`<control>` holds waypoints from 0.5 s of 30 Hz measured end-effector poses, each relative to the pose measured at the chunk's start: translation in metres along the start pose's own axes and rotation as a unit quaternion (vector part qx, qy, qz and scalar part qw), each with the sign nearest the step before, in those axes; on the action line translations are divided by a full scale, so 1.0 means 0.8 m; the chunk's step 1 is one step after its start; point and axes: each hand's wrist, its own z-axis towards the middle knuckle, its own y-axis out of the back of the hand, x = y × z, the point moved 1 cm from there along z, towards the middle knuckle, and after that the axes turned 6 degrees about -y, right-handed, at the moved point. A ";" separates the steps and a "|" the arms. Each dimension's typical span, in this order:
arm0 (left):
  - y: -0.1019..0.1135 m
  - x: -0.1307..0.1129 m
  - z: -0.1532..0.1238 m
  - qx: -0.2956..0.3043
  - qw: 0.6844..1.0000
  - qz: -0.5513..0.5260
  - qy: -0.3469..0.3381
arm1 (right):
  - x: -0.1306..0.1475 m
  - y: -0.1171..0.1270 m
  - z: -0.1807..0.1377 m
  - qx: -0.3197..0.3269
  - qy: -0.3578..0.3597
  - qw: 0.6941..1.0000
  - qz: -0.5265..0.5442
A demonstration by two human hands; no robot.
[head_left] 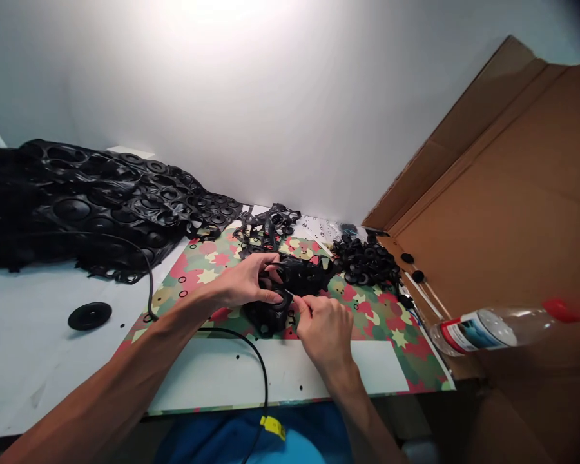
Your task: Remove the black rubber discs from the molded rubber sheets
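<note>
My left hand (251, 279) is closed on a black rubber sheet (267, 317) with round moulded rings in it, thumb and fingers around one part of the sheet. In my right hand (327, 327), curled into a fist, is a thin metal tool (290, 294); most of it is hidden by the fingers. Its slim end points at the sheet beside my left thumb, and I cannot tell whether it touches. More of the black rubber sheet lies just behind my hands on the camouflage-patterned mat (396, 361).
A large heap of black ringed sheets (72, 207) fills the left back. Loose black rings (370, 261) are piled at the right, near a plastic bottle (493, 330) and a cardboard wall (507, 212). A black disc (89, 316) lies left; a black cable (261, 361) crosses the front edge.
</note>
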 end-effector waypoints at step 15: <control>0.004 -0.005 0.006 0.013 1.000 -0.011 -0.017 | -0.063 0.010 -0.005 0.092 0.037 0.904 0.416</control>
